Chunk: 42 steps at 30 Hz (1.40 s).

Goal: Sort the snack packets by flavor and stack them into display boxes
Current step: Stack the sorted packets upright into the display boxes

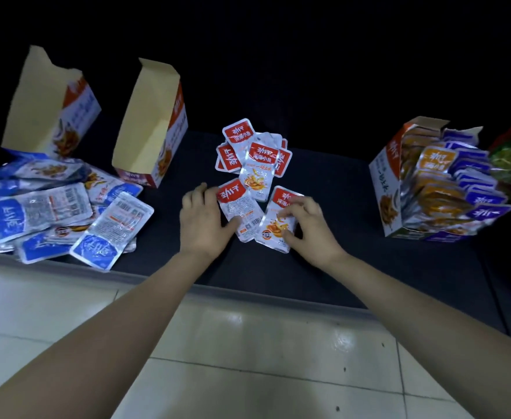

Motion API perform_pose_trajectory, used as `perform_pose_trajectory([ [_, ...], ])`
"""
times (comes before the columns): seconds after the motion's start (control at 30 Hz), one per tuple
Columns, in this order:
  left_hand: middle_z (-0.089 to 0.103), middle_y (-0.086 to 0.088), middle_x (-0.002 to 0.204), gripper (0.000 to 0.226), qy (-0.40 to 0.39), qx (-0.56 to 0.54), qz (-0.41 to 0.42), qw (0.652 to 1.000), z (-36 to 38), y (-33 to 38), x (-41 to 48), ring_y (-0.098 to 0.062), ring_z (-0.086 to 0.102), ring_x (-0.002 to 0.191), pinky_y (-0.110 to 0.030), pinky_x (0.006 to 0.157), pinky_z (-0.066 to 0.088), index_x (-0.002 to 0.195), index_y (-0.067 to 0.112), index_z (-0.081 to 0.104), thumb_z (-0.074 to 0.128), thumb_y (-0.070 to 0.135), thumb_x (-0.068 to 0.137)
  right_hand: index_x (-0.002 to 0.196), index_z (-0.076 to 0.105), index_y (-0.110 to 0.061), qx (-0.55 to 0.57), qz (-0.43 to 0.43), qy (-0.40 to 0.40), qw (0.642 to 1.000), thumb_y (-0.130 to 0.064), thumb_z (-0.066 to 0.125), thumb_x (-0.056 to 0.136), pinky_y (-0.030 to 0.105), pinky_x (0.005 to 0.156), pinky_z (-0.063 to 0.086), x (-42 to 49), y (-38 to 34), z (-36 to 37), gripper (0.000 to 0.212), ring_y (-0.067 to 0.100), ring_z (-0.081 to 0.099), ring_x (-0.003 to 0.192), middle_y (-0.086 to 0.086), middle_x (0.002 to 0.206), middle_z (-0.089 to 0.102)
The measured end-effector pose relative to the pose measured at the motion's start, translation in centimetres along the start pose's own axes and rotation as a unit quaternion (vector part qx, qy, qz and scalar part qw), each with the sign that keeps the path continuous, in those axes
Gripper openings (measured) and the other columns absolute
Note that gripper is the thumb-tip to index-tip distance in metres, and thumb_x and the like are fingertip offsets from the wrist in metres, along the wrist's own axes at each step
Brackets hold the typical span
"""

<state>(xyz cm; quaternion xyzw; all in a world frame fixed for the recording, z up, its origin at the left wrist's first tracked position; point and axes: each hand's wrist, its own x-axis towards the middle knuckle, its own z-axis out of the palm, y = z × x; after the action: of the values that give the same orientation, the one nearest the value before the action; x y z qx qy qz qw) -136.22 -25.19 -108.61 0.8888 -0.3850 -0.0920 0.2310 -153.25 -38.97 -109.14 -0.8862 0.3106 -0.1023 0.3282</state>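
My left hand point(201, 220) lay on a red packet point(238, 210) that showed its printed back, fingers half curled along its left edge and thumb pressed across its lower part, pinning it to the dark surface point(323, 267). My right hand point(307, 228) rested on a second red packet point(275, 225) just beside the first, fingers bent over its right edge and thumb on its face; I could not tell whether either packet was lifted off the surface. The two packets touched along their inner edges between my hands.

Just beyond my fingertips sat a loose pile of red packets point(252, 151), overlapping one another. Well out to the left of my left hand spread a heap of blue packets point(51, 213), some face down. Beyond that heap stood a blue-sided display box point(51, 104), open and tilted, and nearer my left hand a red-sided display box point(153, 125), also open, its pale inside showing no packets. Well to the right of my right hand stood a third display box point(390, 182), packed with orange packets point(435, 164) and purple packets point(478, 189) in rows.
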Motion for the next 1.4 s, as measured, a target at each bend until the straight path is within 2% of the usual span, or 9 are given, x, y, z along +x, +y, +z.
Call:
perform_pose_trajectory([
  [0.1,0.033,-0.013,0.148,0.098,-0.038,0.032,-0.033,0.998,0.2,0.8,0.9,-0.031,0.027,0.134,-0.038,0.107,0.025,0.149,0.006,0.022,0.072,0.051,0.078,0.148,0.029,-0.021,-0.012,0.099,0.0,0.995,-0.018,0.073,0.08,0.039,0.116,0.014,-0.3,-0.2,-0.4,0.082,0.025,0.013,0.143,0.009,0.156,0.016],
  [0.17,0.032,-0.014,0.146,0.106,-0.058,0.019,-0.052,0.997,0.1,1.4,1.4,-0.032,0.027,0.132,-0.038,0.106,0.024,0.151,0.007,0.016,0.077,0.047,0.074,0.152,0.02,-0.021,-0.017,0.115,-0.022,0.993,-0.019,0.074,0.079,0.037,0.115,0.017,-0.1,-0.5,-0.7,0.091,0.025,0.018,0.141,0.007,0.153,0.025],
  [0.33,0.053,-0.01,0.124,0.079,-0.053,-0.153,-0.038,0.986,0.1,0.9,0.5,-0.031,0.048,0.115,-0.038,0.092,0.039,0.134,0.012,0.035,0.081,0.013,0.07,0.144,0.037,-0.017,-0.037,0.114,0.019,0.993,-0.034,0.08,0.075,0.037,0.104,0.034,-1.0,-1.8,0.6,0.083,0.024,0.035,0.123,0.006,0.133,0.041],
  [0.57,0.061,0.002,0.084,0.045,-0.079,-0.277,-0.069,0.955,-2.5,-1.1,-0.1,-0.022,0.061,0.076,-0.049,0.078,0.054,0.104,0.023,0.036,0.066,0.0,0.08,0.14,0.036,-0.006,0.036,0.232,-0.016,0.972,-0.013,0.082,0.071,0.042,0.099,0.046,-0.8,-3.4,1.4,0.083,0.028,0.052,0.121,0.015,0.13,0.051],
  [0.67,0.063,-0.001,0.089,0.039,-0.1,-0.267,-0.056,0.957,-3.4,-1.9,0.0,-0.024,0.064,0.087,-0.05,0.082,0.054,0.109,0.025,0.041,0.06,0.002,0.083,0.122,0.049,-0.007,0.003,0.236,0.019,0.971,-0.011,0.077,0.076,0.037,0.094,0.045,-1.4,-3.8,1.5,0.054,0.028,0.052,0.114,0.014,0.122,0.05],
  [0.8,0.064,0.001,0.084,0.057,-0.141,-0.261,-0.062,0.953,-4.2,-2.4,-0.5,-0.027,0.064,0.096,-0.046,0.088,0.052,0.136,0.02,0.04,0.063,0.005,0.086,0.138,0.04,-0.008,-0.047,0.265,0.038,0.962,-0.014,0.071,0.083,0.032,0.099,0.036,-2.2,-4.8,1.2,0.064,0.03,0.039,0.125,0.016,0.133,0.04],
  [0.97,0.053,-0.014,0.127,0.061,-0.173,-0.169,-0.003,0.97,-5.6,-3.6,-2.1,-0.03,0.058,0.108,-0.038,0.095,0.047,0.142,0.014,0.039,0.066,0.013,0.087,0.145,0.033,-0.017,-0.149,0.231,-0.005,0.962,-0.032,0.069,0.084,0.037,0.106,0.027,-2.5,-8.4,1.3,0.072,0.031,0.027,0.132,0.01,0.148,0.026],
  [1.17,0.055,-0.013,0.116,0.029,-0.025,-0.098,-0.001,0.995,-10.2,-8.3,-3.5,-0.031,0.055,0.107,-0.035,0.092,0.042,0.113,0.014,0.067,0.059,0.007,0.085,0.145,0.037,-0.016,-0.005,0.099,-0.123,0.988,-0.025,0.063,0.093,0.029,0.105,0.035,0.2,-16.0,4.0,0.059,0.025,0.044,0.129,0.01,0.147,0.037],
  [1.4,0.016,-0.015,0.158,0.055,0.017,0.086,-0.127,0.988,-13.4,-15.0,-5.5,-0.035,0.004,0.146,-0.047,0.114,0.006,0.14,0.021,0.043,0.059,0.026,0.088,0.153,0.013,-0.007,0.212,0.269,-0.191,0.92,-0.031,0.065,0.092,0.03,0.089,0.049,4.0,-22.3,10.8,0.083,0.026,0.051,0.122,0.013,0.147,0.039],
])
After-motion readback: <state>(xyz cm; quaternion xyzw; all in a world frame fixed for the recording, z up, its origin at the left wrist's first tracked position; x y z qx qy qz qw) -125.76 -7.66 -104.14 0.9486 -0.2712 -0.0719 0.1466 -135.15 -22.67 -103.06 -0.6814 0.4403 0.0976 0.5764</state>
